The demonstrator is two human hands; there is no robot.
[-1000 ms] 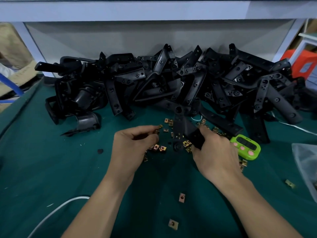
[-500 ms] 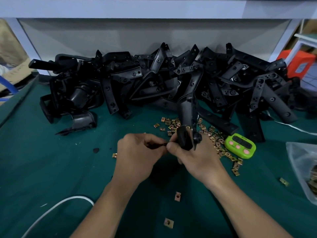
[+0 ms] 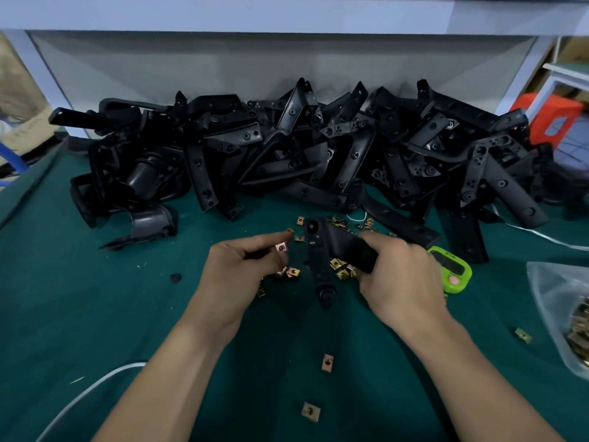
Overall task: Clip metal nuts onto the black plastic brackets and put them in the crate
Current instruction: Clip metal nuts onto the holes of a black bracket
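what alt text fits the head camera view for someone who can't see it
A person's left hand pinches a metal clip nut beside a black plastic bracket gripped in the right hand, over a green table cloth strewn with loose nuts. A pile of black brackets lies behind, a green timer to the right.

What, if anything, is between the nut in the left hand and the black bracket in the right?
Nothing visible. The left hand pinches a metal nut just left of the black bracket gripped by the right hand; only an open gap separates them. Loose nuts lie on the green cloth nearby.
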